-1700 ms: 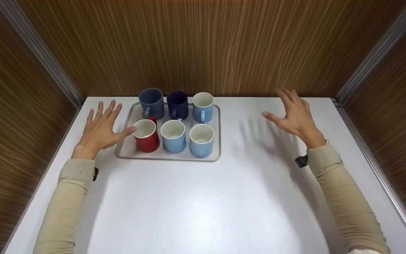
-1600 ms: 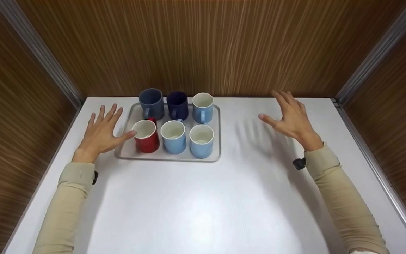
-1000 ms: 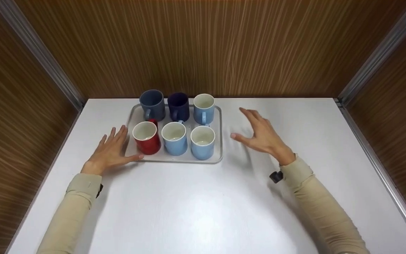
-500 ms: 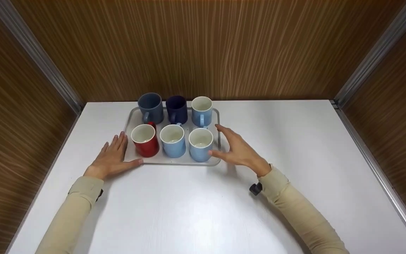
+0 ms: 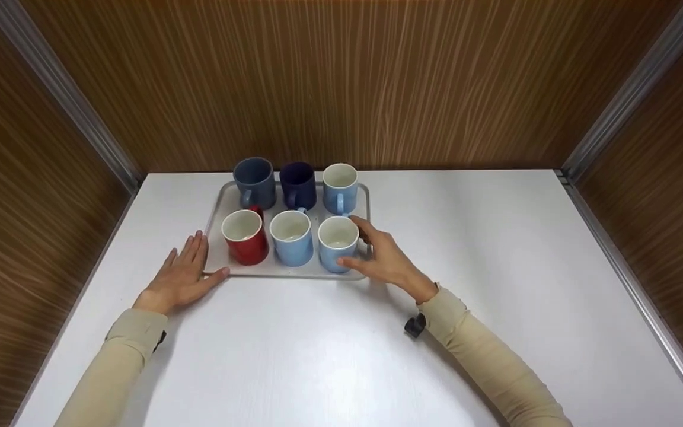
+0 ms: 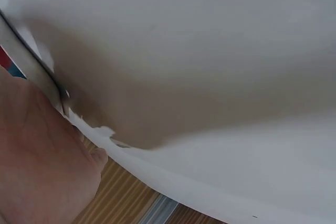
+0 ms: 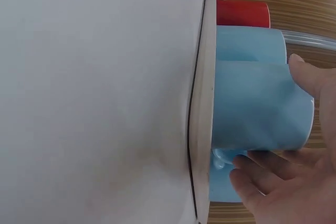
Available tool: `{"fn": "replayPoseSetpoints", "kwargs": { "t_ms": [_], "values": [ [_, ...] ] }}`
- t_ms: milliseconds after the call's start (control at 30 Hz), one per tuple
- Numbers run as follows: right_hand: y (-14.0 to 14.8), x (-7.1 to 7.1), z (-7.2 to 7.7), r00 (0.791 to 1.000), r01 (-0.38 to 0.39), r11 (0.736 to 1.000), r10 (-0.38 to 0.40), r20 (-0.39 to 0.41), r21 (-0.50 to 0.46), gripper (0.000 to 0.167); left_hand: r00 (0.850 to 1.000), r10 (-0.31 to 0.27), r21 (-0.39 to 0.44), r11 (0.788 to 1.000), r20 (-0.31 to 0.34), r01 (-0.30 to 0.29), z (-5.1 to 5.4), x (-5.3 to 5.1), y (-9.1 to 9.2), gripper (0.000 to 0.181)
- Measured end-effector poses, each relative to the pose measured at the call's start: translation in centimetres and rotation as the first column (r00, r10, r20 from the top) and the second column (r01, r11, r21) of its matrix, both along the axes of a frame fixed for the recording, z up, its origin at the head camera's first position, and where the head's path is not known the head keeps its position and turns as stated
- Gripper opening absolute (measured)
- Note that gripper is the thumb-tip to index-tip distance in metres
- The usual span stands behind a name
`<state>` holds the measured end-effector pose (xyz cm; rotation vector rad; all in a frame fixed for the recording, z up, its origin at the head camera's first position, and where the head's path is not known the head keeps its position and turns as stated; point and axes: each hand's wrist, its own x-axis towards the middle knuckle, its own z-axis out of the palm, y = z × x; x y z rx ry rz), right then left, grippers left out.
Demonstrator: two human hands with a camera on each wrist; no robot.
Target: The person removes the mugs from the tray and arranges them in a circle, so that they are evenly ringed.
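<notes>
In the head view, my right hand point(image 5: 383, 258) reaches round the light blue mug point(image 5: 335, 255) at the tray's front right corner. Its thumb lies on the mug's near side, with the fingers behind; in the right wrist view the fingers point(image 7: 262, 174) bend along the mug's other side. The mug stands upright on the light tray point(image 5: 216, 252). Beside the tray's left front corner, my left hand point(image 5: 178, 281) lies with fingers straight and thumb along the front rim. It holds nothing. A red mug point(image 5: 249, 249) is the nearest to it.
Another light blue mug point(image 5: 294, 249) stands in the front row. Behind are a grey-blue mug point(image 5: 261, 190), a dark navy mug point(image 5: 300, 193) and a light blue mug point(image 5: 341, 193). A wood-grain wall point(image 5: 341, 83) rises behind the white table point(image 5: 294, 350).
My right hand has come left and down from over the table to the front right mug. My left hand has lowered to the tray's left corner. The mugs and tray keep their places.
</notes>
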<state>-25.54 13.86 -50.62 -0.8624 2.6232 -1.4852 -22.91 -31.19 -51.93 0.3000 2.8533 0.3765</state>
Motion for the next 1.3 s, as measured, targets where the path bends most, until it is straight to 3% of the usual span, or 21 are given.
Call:
{"fn": "replayPoseSetpoints", "kwargs": {
  "t_ms": [367,600,1067,1300],
  "values": [
    [-0.9,-0.5,-0.9,0.998,0.044,0.992,-0.038,0.054,-0.12,0.098,1.0,-0.003,-0.017,1.0,-0.029,0.003,-0.2,0.4,-0.1,0.107],
    [-1.2,-0.7,-1.1,0.997,0.026,0.983,-0.013,0.071,-0.184,0.098,0.998,-0.006,-0.024,1.0,-0.058,0.005,-0.4,0.5,-0.1,0.106],
    [-1.5,-0.6,-1.4,0.991,0.117,0.966,-0.098,0.09,-0.232,0.091,0.997,0.001,-0.016,1.0,-0.079,-0.002,-0.8,0.5,0.3,0.105],
    [-1.2,-0.4,-0.8,0.987,0.144,0.962,-0.124,0.101,-0.23,0.089,0.997,0.002,-0.018,1.0,-0.08,-0.004,-0.7,0.6,0.3,0.105]
  ]
}}
